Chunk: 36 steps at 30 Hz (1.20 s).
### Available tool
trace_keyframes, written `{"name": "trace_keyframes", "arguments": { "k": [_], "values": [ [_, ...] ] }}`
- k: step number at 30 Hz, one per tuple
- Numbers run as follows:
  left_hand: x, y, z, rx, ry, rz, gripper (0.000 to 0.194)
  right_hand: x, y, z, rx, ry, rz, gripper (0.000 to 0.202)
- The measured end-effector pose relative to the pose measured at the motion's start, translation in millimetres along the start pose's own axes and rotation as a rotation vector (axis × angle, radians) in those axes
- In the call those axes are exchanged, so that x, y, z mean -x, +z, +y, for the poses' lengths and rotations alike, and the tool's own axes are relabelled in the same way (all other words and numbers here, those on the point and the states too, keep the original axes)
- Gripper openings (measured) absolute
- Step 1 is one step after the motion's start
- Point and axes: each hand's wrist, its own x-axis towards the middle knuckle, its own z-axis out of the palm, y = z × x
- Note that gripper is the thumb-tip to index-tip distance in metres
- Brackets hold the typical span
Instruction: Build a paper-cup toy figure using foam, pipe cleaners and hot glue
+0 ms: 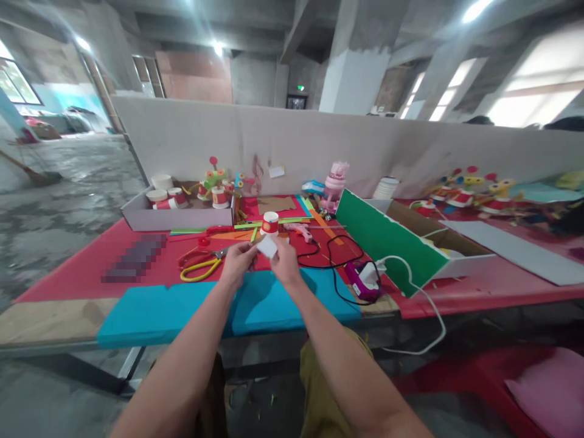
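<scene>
Over the front of the table, a small white piece of paper or card (267,246) is pinched between my two hands. The fingertips of my left hand (238,263) close at its left edge, and my right hand (285,261) grips its right side. Just beyond it stands a red and white paper cup (271,224), upside down. To the left of my left hand lie scissors with yellow handles (201,272). A pink glue gun (301,231) rests behind my right hand.
A white box (182,218) with cups stands at the back left. On the right are a green-sided box (387,237) and a purple power strip (364,283) with trailing cords. Blue cloth (159,310) covers the front edge. Paper strips (323,225) and a pink bottle (335,182) are behind.
</scene>
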Motion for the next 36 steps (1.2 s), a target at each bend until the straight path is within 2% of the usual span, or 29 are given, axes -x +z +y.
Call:
{"name": "trace_keyframes", "arguments": {
  "k": [2, 5, 7, 9, 11, 13, 15, 19, 23, 26, 30, 36],
  "values": [
    [0, -6.3, 10, 0.034, -0.035, -0.079, 0.038, -7, -10, 8, -0.276, 0.22, -0.005, 0.013],
    [2, -13.1, 22, 0.03, 0.096, -0.167, 0.051, -12, -27, 14, -0.66, 0.504, -0.176, 0.019],
    [4, -13.9, 24, -0.024, 0.146, -0.31, 0.06, -10, -34, 13, -0.788, 0.556, -0.32, 0.024],
    [6, -12.1, 23, -0.065, 0.158, -0.427, 0.051, -7, -36, 10, -0.812, 0.566, -0.429, 0.031],
    [7, -9.3, 20, -0.094, 0.188, -0.439, 0.031, -5, -33, 9, -0.793, 0.574, -0.493, 0.037],
    [7, -6.9, 16, -0.106, 0.226, -0.383, 0.02, -4, -28, 9, -0.77, 0.571, -0.528, 0.04],
    [5, -5.2, 13, -0.111, 0.229, -0.341, 0.021, -5, -23, 13, -0.756, 0.528, -0.443, 0.039],
    [4, -1.1, 8, -0.066, 0.121, -0.263, 0.034, -11, -22, 22, -0.575, 0.291, -0.073, 0.034],
    [6, 4.3, 8, 0.056, -0.004, -0.188, 0.04, -12, -28, 19, -0.257, -0.024, 0.047, 0.027],
    [9, 5.7, 11, 0.182, -0.073, -0.184, 0.035, -8, -31, 9, -0.133, -0.219, 0.106, 0.027],
    [9, 2.9, 14, 0.291, -0.152, -0.199, 0.023, -3, -27, 1, -0.065, -0.325, 0.139, 0.023],
    [7, -2.8, 17, 0.356, -0.226, -0.174, 0.014, -3, -22, 8, 0.033, -0.449, 0.045, 0.038]
  ]
}}
